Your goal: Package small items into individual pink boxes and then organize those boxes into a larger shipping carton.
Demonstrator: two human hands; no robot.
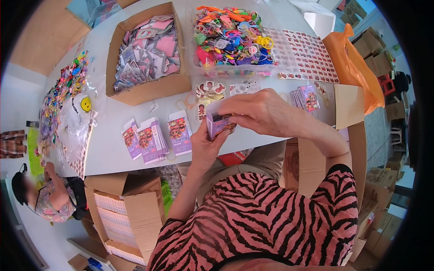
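My left hand (205, 147) grips a small purple printed carton (220, 127) upright, just off the table's near edge. Its top is open. Over that opening bends my right hand (267, 113), thumb and fingers closed at the carton's upper edge; whether a small item is between them is hidden. Left of my hands lie purple cartons (151, 141), some stacked, beside a single one (180, 133). Just beyond my hands are small character cutouts (210, 89) and pale packets (244, 87). More purple cartons (309, 99) lie to the right.
Across the table stand a cardboard box (151, 90) of pink and grey packets and a clear tub (233, 68) of colourful trinkets. Sticker sheets (312, 54) and an orange bag (350, 67) lie right. Open cartons (135, 203) flank me. Another person (54, 198) sits far left.
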